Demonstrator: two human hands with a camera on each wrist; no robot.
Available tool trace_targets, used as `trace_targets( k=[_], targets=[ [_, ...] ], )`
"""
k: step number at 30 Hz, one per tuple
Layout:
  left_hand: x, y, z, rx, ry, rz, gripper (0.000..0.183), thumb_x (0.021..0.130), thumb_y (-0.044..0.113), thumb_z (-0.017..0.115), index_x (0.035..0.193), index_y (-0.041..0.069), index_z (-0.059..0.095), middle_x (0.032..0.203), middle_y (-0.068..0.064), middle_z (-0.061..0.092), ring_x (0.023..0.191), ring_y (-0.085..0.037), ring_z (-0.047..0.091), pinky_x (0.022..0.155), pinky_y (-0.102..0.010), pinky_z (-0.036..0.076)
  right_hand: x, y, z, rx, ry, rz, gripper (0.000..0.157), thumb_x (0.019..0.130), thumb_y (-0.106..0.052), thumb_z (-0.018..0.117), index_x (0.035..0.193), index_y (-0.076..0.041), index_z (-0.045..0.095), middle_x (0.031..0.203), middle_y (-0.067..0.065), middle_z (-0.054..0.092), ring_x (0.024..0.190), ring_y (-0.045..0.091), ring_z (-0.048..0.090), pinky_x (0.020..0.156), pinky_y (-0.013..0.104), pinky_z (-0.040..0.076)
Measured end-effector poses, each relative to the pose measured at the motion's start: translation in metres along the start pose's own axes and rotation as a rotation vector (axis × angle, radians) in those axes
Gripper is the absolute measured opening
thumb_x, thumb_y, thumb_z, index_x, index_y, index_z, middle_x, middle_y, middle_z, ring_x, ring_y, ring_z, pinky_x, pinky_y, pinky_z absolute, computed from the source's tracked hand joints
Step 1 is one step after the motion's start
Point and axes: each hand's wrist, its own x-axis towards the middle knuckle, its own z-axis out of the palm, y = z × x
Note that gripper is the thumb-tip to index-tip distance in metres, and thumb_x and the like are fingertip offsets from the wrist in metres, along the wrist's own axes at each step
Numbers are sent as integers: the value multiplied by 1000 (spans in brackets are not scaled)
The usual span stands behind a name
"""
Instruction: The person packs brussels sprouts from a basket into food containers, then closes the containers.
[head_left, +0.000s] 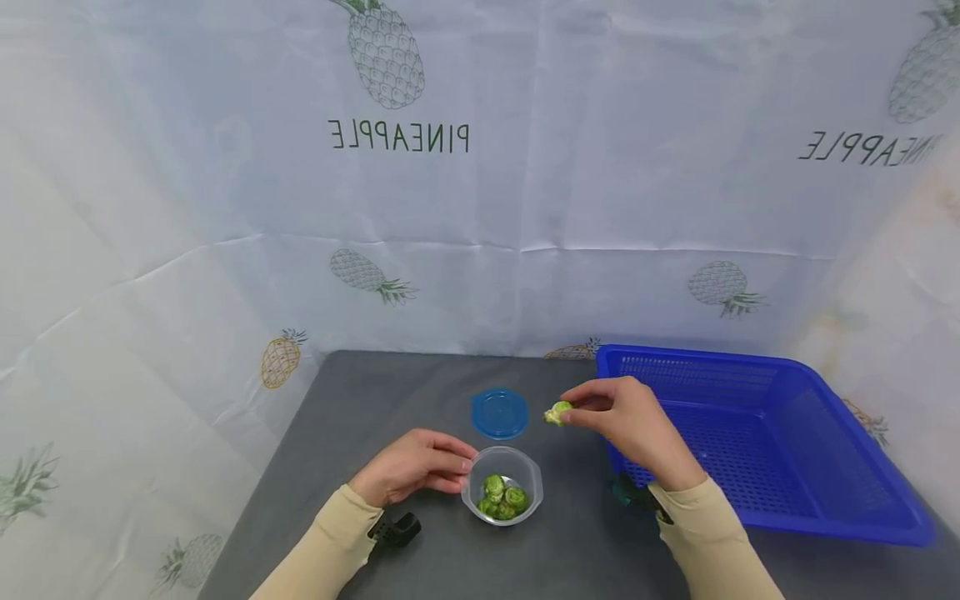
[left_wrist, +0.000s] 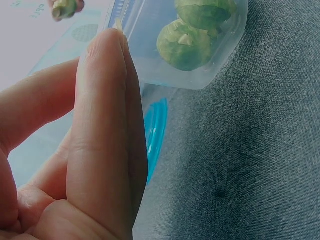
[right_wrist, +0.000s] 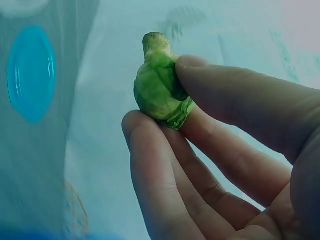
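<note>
- Printed sheeting (head_left: 525, 192) is hung behind a grey bench (head_left: 360, 400); a basket (head_left: 750, 467) is set at the right.
- One sprout (head_left: 557, 412) is held above the bench, between lid (head_left: 500, 414) and basket, by the right hand (head_left: 626, 421); its body is pinched between thumb and fingers, parted only by its width, and its stem end is uncovered.
- It can be judged light and firm, though outer leaves might be torn or slid loose; hold is best taken gently round the fat middle.
- More sprouts (head_left: 516, 497) are heaped in the tub (head_left: 528, 475), whose rim is pinched by the left hand (head_left: 423, 462), fingers nearly together.
- Thin, light plastic is suggested, easily flexed or tipped, so best steadied by the rim.
</note>
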Motion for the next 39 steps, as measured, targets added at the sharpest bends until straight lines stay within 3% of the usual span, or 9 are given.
trace_targets(
  k=[5, 10, 30, 39],
  targets=[
    [1, 1, 0, 0, 3, 2, 37, 101, 9, 75, 134, -7, 71, 105, -10, 79, 88, -14, 79, 85, -32, 70, 2, -6, 37, 37, -38, -22, 19, 94, -26, 86, 113, -22, 84, 102, -5, 81, 92, 12, 75, 83, 38, 66],
    [0, 1, 0, 7, 4, 0, 38, 101, 10, 75, 135, -6, 71, 103, -9, 79, 87, -14, 78, 84, -32, 70, 2, -8, 59, 45, -60, -29, 19, 91, -25, 89, 108, -19, 84, 96, -4, 80, 85, 10, 73, 77, 33, 65],
    [2, -2, 1, 5, -13, 7, 37, 102, 10, 74, 135, -7, 70, 108, -11, 80, 87, -14, 79, 83, -31, 70, 1, -5, 82, -84, -71, -123, 16, 85, -14, 93, 98, -17, 85, 93, -5, 74, 78, 6, 66, 67, 24, 60],
    [2, 0, 0, 1, -4, 2, 37, 102, 9, 74, 134, -8, 70, 107, -12, 80, 86, -14, 79, 82, -31, 70, 0, -8, 88, -131, -53, -154, 19, 83, -12, 94, 100, -12, 85, 92, -1, 73, 81, 8, 64, 71, 28, 59]
  ],
)
